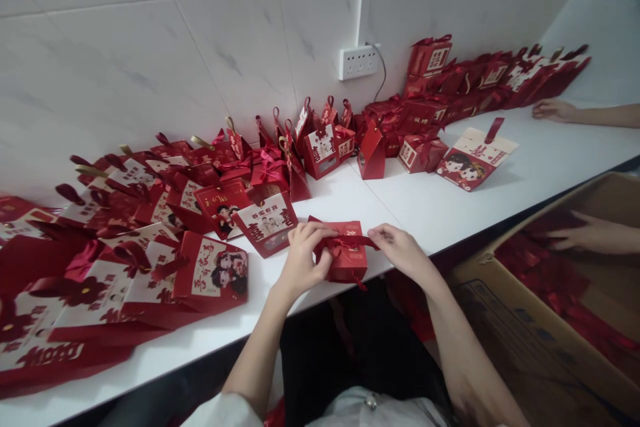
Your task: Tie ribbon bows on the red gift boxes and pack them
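A small red gift box (349,271) sits at the front edge of the white table, right before me. A dark red ribbon (357,241) crosses its top, and one tail hangs over the near side. At the left of the box, my left hand (304,257) is closed with thumb and fingers pinching the ribbon. My right hand (401,251) pinches the ribbon's other end, drawn out past the right side. Just behind my left hand stands a red and white gift box (269,223) with a clear window. Part of the ribbon is hidden under my left fingers.
Several finished-looking red gift boxes (211,273) crowd the left, and more red boxes (423,113) are stacked along the wall. A box with a loop (467,167) leans at right. Another person's hands (555,110) are on the right, one inside a cardboard carton (500,307). A power strip (359,63) is on the wall.
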Available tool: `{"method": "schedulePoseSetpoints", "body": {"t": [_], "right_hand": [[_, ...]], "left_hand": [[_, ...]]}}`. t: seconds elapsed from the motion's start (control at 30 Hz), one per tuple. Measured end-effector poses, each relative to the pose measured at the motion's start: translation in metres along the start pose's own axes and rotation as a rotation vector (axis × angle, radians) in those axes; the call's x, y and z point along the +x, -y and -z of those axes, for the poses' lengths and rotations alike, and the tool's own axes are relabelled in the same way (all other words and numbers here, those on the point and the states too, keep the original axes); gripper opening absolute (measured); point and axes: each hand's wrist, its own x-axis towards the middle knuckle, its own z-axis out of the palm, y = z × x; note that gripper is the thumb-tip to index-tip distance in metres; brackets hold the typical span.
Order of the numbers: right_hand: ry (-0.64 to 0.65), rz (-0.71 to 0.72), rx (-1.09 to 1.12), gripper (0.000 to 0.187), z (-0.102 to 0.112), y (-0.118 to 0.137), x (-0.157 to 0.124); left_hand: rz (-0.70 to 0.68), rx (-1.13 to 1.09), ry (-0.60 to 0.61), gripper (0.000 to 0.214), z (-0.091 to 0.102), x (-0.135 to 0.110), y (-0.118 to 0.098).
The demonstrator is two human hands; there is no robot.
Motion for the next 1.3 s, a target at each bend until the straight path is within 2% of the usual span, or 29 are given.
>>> {"method": "schedulePoseSetpoints", "body": {"t": [0.1, 0.27, 0.43, 0.63, 0.73, 0.83, 0.87, 0.9, 1.03, 1.13, 1.2, 1.3], "right_hand": [[0.091, 0.011, 0.141, 0.038, -0.001, -0.004, 0.002], [0.042, 0.068, 0.390, 0.029, -0.007, 0.012, 0.024], [-0.004, 0.167, 0.323, 0.022, -0.021, 0.030, 0.050], [-0.100, 0.209, 0.168, 0.022, -0.029, 0.034, 0.072], [-0.204, 0.197, 0.091, 0.019, -0.024, 0.031, 0.061], [-0.371, 0.150, 0.056, 0.024, -0.014, 0.026, 0.038], [-0.389, 0.130, 0.049, 0.024, -0.011, 0.025, 0.029], [-0.373, 0.111, 0.036, 0.024, -0.009, 0.024, 0.019], [-0.119, 0.077, -0.069, 0.039, -0.011, 0.026, -0.014], [-0.118, 0.061, -0.088, 0.042, -0.020, 0.032, -0.021], [-0.145, 0.047, -0.107, 0.046, -0.025, 0.036, -0.016], [-0.116, 0.015, -0.145, 0.053, -0.029, 0.042, -0.003]], "left_hand": [[0.082, -0.002, 0.017, 0.014, -0.001, 0.005, -0.002], [0.132, 0.033, -0.003, 0.014, -0.007, 0.007, -0.001], [0.017, 0.017, -0.087, 0.016, -0.010, 0.008, 0.012], [-0.115, 0.013, -0.143, 0.024, -0.017, 0.014, 0.029], [-0.079, 0.043, -0.082, 0.028, -0.015, 0.012, 0.023], [0.012, 0.039, 0.001, 0.029, -0.011, 0.011, 0.014], [0.037, 0.032, 0.016, 0.029, -0.010, 0.011, 0.011], [0.063, 0.028, 0.030, 0.029, -0.009, 0.011, 0.008], [0.113, 0.022, 0.060, 0.027, -0.010, 0.011, 0.001], [0.130, 0.032, 0.061, 0.026, -0.010, 0.010, -0.002], [0.142, 0.044, 0.059, 0.025, -0.010, 0.010, -0.003], [0.154, 0.049, 0.065, 0.025, -0.010, 0.010, -0.004]]}}
